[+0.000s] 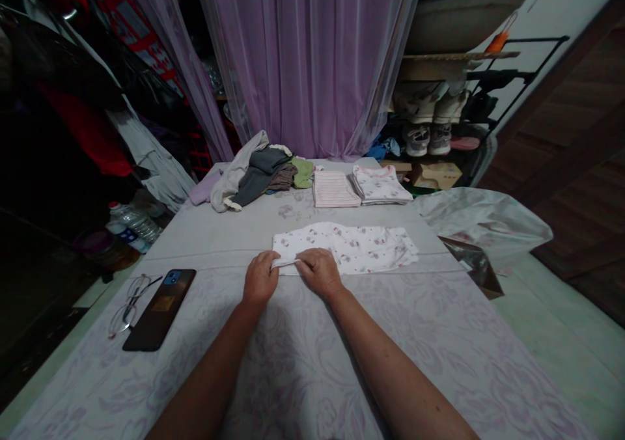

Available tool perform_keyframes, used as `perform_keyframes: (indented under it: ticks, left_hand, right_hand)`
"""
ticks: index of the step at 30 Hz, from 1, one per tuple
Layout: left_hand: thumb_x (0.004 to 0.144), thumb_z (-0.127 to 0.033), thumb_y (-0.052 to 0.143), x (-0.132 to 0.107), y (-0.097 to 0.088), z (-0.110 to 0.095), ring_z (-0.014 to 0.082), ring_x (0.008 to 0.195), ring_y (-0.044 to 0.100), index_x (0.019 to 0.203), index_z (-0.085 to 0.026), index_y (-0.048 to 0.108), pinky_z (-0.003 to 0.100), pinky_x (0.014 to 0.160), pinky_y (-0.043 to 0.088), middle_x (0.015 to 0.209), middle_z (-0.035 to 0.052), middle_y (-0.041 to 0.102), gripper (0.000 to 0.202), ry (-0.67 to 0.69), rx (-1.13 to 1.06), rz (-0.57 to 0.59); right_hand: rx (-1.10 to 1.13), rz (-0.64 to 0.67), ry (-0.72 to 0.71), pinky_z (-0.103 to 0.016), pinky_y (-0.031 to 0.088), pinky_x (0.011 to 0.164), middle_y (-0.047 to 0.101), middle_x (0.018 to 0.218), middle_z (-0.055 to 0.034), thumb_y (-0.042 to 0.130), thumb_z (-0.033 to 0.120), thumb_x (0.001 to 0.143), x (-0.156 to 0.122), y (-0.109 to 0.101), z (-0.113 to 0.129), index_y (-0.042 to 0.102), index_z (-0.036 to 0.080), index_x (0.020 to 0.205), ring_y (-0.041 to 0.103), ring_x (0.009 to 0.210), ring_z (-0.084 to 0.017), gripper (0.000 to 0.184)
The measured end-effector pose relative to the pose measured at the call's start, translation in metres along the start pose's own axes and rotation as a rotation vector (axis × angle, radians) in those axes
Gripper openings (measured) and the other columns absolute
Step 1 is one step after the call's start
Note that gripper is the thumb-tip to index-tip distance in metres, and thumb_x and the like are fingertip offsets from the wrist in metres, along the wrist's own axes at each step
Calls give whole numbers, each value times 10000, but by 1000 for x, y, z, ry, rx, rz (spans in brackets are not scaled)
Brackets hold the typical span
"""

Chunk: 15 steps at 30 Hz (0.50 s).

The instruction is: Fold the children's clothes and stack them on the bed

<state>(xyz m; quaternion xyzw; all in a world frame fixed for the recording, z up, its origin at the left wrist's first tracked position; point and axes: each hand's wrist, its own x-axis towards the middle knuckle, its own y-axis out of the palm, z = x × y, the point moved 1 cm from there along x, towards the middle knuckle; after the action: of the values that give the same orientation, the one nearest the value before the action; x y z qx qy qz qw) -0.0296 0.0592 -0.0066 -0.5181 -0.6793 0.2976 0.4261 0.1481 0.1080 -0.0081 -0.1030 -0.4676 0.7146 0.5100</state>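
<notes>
Room: a sheer lilac curtain (307, 56) hangs straight ahead, dark hanging clothes (151, 160) crowd the left side, and a black metal shoe rack (517, 56) stands at the right, with a pair of sneakers (424, 137) on it.

Bed: a bed (303, 375) with a lilac floral sheet fills the lower view.

Containers: a translucent plastic bag (483, 222) lies at the bed's right edge, its contents hidden, with a brown packet (471, 264) at its near side. At the left, a plastic water bottle (134, 224) lies beside the bed, by a dark round basin (97, 248); the basin's contents are too dim to tell.

Clothes: a loose pile of clothes (254, 173) sits at the far end, beside a folded striped garment (334, 189) and a folded pink-trimmed top (379, 185).

Garment: a white floral garment (346, 248) lies flat on the sheet, directly under the hands.

Hands: both are narrow, the left hand (260, 278) and right hand (318, 273) holding the garment's folded near edge, just beside each other.

Small items: a black phone (161, 310) and glasses (129, 306) lie left of the left hand, well apart from it.
</notes>
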Motion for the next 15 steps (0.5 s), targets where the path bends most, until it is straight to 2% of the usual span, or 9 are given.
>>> perform_keyframes:
  ticks: [5, 11, 15]
  left_hand:
    - [756, -121, 466, -2, 1, 1, 251, 1116, 573, 1036, -227, 637, 410, 1021, 413, 1142, 71, 665, 345, -85, 48, -62]
    - [767, -111, 422, -3, 2, -3, 253, 1124, 566, 1057, -228, 640, 425, 1041, 379, 1147, 73, 673, 381, -65, 99, -51]
    - [791, -140, 444, -4, 0, 2, 261, 1167, 552, 1143, -220, 600, 439, 1078, 345, 1195, 94, 656, 393, -55, 110, -30]
  right_hand:
    - [12, -10, 26, -333, 393, 973, 747, 1041, 3, 540, 102, 754, -1, 0, 0, 732, 248, 878, 634, 1026, -178, 271]
    - [1, -10, 25, -340, 397, 974, 748, 1016, -13, 505, 88, 716, -1, 1, -1, 723, 237, 854, 635, 1014, -185, 299]
    - [61, -31, 31, -336, 410, 963, 752, 978, -14, 516, 106, 692, -1, -2, 0, 718, 231, 796, 644, 983, -196, 259]
